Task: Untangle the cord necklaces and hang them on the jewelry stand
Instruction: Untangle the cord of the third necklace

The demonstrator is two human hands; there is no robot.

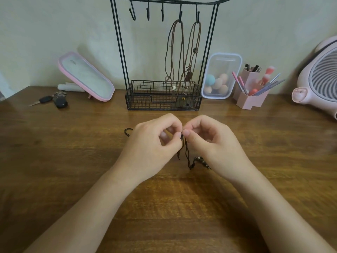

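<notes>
Above a wooden counter (73, 161), the left hand (155, 145) and right hand (213, 143) pinch a dark cord necklace (187, 152) with closed fingers — likely picking a knot. Behind, the jewelry stand (164, 52) already holds two brown necklaces (182, 55) — three hooks free.

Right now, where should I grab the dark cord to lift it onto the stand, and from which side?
Probably take the dark cord at the top, where the left hand and right hand already pinch it. The strands hang twisted from there, so lift from above and let them dangle. Carry it up to a free hook on the stand, left of the two hung necklaces.
</notes>
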